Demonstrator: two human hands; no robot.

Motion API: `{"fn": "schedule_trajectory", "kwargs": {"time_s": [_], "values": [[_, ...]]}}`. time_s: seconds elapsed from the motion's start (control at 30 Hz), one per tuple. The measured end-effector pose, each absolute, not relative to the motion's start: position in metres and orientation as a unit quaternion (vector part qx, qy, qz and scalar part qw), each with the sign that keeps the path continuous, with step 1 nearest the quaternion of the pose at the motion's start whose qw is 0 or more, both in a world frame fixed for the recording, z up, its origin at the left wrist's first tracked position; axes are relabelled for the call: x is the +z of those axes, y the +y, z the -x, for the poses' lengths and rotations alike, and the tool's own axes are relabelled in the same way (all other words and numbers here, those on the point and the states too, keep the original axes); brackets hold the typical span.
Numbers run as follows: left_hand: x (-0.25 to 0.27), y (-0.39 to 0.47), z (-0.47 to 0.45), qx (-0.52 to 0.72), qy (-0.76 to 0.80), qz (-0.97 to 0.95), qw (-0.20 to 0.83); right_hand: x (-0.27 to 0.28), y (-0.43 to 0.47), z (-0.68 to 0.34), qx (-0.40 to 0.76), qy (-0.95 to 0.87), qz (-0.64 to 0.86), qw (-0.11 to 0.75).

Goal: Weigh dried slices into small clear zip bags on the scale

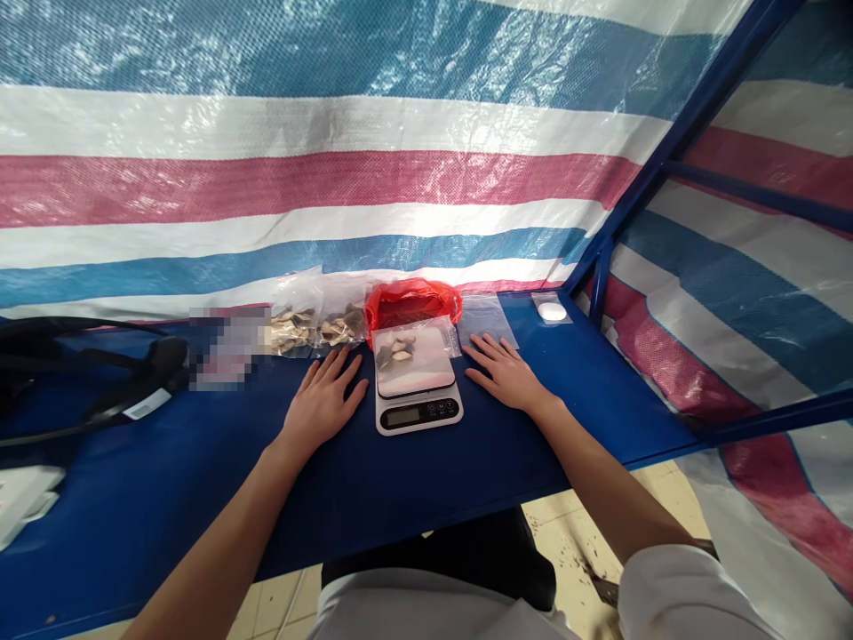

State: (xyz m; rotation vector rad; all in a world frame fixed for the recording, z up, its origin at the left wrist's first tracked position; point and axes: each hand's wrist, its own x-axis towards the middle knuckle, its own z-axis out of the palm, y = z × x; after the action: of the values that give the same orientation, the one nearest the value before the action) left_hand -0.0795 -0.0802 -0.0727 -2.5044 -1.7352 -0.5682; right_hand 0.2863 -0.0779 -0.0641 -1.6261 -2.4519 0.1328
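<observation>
On a blue surface [406, 498], at centre, a white digital scale [426, 380] with a black display panel [419, 414], reading not legible. Lying across its plate, a clear plastic bag of pale brown dried slices [400, 349], right end at the plate's edge. Left of the scale, a bare left hand [328, 397], palm down, fingers spread, grasping nothing, near two upright-looking clear bags of similar slices [293, 332]. To the right, a bare right hand [503, 372], equally flat and relaxed, fingertips over a flat clear plastic bag [490, 318]. On the far side, close behind the scale, a crumpled red plastic bag [414, 305]. Possible trouble: a false weight, from contact with red plastic; a slip off the plate, from a nudged edge.
</observation>
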Motion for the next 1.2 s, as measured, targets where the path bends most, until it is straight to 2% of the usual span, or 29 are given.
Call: {"fn": "schedule_trajectory", "kwargs": {"time_s": [0.5,0.63,0.73,0.93,1.03,1.2], "values": [[-0.064,-0.081,0.077,-0.208,-0.550,0.809,0.020,-0.061,-0.078,-0.286,0.031,-0.832,0.545,0.104],[-0.053,-0.082,0.074,-0.258,-0.529,0.808,0.016,-0.049,-0.076,-0.287,0.047,-0.829,0.535,0.160],[-0.043,-0.080,0.068,-0.311,-0.506,0.804,-0.001,-0.039,-0.073,-0.285,0.114,-0.785,0.552,0.258],[-0.025,-0.070,0.050,-0.363,-0.440,0.820,-0.051,-0.034,-0.054,-0.260,0.367,-0.608,0.507,0.488],[-0.023,-0.064,0.043,-0.354,-0.418,0.833,-0.080,-0.034,-0.047,-0.246,0.447,-0.531,0.492,0.525],[-0.026,-0.061,0.038,-0.340,-0.399,0.845,-0.108,-0.031,-0.045,-0.235,0.522,-0.473,0.470,0.532]]}}
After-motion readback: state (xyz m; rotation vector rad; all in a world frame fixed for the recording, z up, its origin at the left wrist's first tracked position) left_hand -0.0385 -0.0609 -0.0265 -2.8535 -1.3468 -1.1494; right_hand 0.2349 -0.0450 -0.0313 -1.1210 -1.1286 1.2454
